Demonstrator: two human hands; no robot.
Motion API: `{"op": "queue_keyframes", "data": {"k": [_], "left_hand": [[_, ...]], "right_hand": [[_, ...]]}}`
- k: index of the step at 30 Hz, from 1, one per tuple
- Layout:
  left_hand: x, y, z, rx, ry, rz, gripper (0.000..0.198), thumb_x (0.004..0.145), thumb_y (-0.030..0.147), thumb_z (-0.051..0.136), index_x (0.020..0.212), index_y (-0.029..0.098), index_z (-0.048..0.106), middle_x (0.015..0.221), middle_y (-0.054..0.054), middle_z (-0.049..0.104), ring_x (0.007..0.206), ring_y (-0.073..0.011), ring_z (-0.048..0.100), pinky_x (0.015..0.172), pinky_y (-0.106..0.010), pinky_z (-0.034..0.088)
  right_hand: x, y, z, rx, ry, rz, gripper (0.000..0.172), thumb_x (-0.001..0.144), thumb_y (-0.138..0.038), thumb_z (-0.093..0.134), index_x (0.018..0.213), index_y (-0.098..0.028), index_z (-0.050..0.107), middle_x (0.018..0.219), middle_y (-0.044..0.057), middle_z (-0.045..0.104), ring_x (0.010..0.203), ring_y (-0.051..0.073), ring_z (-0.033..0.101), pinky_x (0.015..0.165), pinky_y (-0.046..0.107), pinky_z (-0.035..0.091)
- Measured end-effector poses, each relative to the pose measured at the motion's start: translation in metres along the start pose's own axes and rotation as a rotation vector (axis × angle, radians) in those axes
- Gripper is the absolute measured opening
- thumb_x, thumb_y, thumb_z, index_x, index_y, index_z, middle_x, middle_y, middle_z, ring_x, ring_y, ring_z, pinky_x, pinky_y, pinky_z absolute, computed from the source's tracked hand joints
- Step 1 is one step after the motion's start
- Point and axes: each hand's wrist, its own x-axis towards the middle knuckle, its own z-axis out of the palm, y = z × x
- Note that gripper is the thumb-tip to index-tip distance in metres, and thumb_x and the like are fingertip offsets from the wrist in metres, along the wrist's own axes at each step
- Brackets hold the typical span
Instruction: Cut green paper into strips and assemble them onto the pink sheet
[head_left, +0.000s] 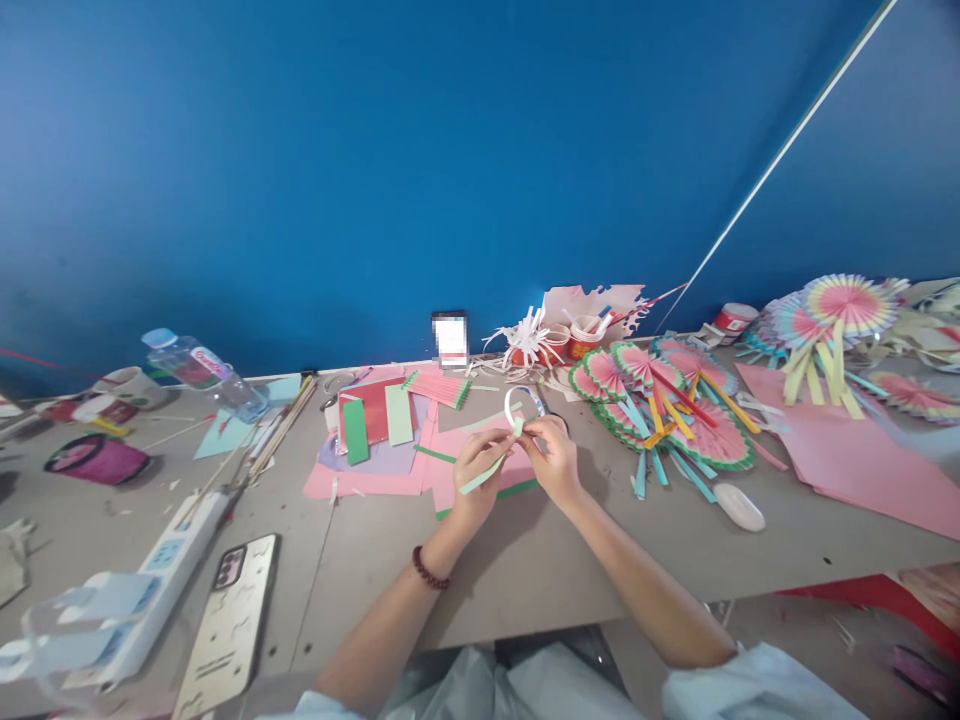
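Observation:
My left hand (480,475) is closed on a narrow light green paper strip (482,477), whose free end slants down across the fingers. Close beside it, my right hand (553,462) pinches the strip's upper part, and the fingertips of both hands meet there. A white paper strip (508,402) curls up in a loop just above the fingertips; whether it is joined to the green one I cannot tell. Under the hands lie pink paper sheets (448,497) with a green edge strip (517,489).
Folded paper fans (709,435) with ribbons are piled at the right, beside a white mouse-shaped object (739,507). To the left are green paper pieces (356,432), a plastic bottle (196,366), a phone (229,625) and a power strip (161,575). A blue wall (450,180) rises behind.

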Motion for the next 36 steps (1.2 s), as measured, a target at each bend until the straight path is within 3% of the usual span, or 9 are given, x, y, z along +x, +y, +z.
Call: {"op": "queue_keyframes", "data": {"k": [4, 10, 14, 17, 20, 27, 36], "left_hand": [[-0.001, 0.003, -0.002, 0.067, 0.02, 0.084, 0.031, 0.09, 0.012, 0.06, 0.114, 0.029, 0.071, 0.098, -0.005, 0.069, 0.082, -0.0153, 0.067, 0.067, -0.028, 0.057], [0.0, 0.002, -0.007, 0.106, 0.013, 0.168, 0.029, 0.09, 0.011, 0.06, 0.114, 0.025, 0.069, 0.099, -0.005, 0.069, 0.086, -0.0167, 0.069, 0.072, -0.03, 0.059], [-0.002, 0.0, -0.007, 0.124, 0.011, 0.189, 0.027, 0.09, 0.011, 0.06, 0.112, 0.025, 0.069, 0.097, -0.005, 0.07, 0.084, -0.0163, 0.07, 0.071, -0.029, 0.059], [-0.004, -0.001, -0.007, 0.125, -0.001, 0.172, 0.029, 0.09, 0.011, 0.06, 0.112, 0.027, 0.069, 0.097, -0.006, 0.07, 0.085, -0.0172, 0.07, 0.072, -0.029, 0.058], [-0.003, -0.002, -0.007, 0.1, -0.012, 0.118, 0.027, 0.09, 0.014, 0.061, 0.11, 0.03, 0.07, 0.098, -0.006, 0.069, 0.087, -0.0182, 0.069, 0.072, -0.031, 0.058], [0.003, -0.01, -0.004, 0.091, -0.015, 0.003, 0.024, 0.091, 0.024, 0.062, 0.113, 0.027, 0.07, 0.097, -0.007, 0.07, 0.088, -0.0187, 0.066, 0.073, -0.034, 0.057], [0.002, -0.013, -0.002, -0.131, 0.068, -0.503, 0.021, 0.087, 0.036, 0.066, 0.079, 0.02, 0.077, 0.087, -0.008, 0.076, 0.086, -0.0226, 0.07, 0.077, -0.037, 0.057]], "right_hand": [[0.0, -0.002, 0.0, -0.036, 0.025, -0.088, 0.014, 0.091, -0.029, 0.054, 0.081, -0.026, 0.063, 0.074, 0.003, 0.07, 0.072, 0.021, 0.063, 0.087, 0.044, 0.051], [-0.003, 0.0, 0.003, -0.042, 0.028, -0.1, 0.009, 0.091, -0.025, 0.053, 0.088, -0.026, 0.061, 0.077, 0.001, 0.069, 0.073, 0.02, 0.064, 0.098, 0.047, 0.047], [-0.007, 0.002, 0.003, 0.009, 0.004, -0.035, 0.007, 0.09, -0.028, 0.054, 0.09, -0.025, 0.06, 0.079, 0.004, 0.067, 0.085, 0.022, 0.065, 0.081, 0.038, 0.055], [-0.008, 0.002, 0.004, 0.083, -0.017, 0.05, 0.01, 0.089, -0.032, 0.055, 0.093, -0.024, 0.059, 0.082, 0.005, 0.067, 0.08, 0.02, 0.067, 0.068, 0.032, 0.056], [-0.007, 0.0, 0.004, 0.162, -0.034, 0.139, 0.014, 0.088, -0.036, 0.057, 0.094, -0.023, 0.057, 0.077, 0.003, 0.067, 0.067, 0.017, 0.067, 0.062, 0.028, 0.055], [-0.003, -0.005, 0.006, 0.293, -0.15, 0.267, 0.017, 0.085, -0.038, 0.061, 0.085, -0.023, 0.053, 0.065, -0.001, 0.066, 0.059, 0.015, 0.066, 0.052, 0.023, 0.051], [-0.001, -0.01, 0.008, 0.435, -0.242, 0.375, 0.018, 0.087, -0.039, 0.059, 0.084, -0.022, 0.054, 0.07, 0.001, 0.069, 0.07, 0.018, 0.071, 0.061, 0.027, 0.055]]}}
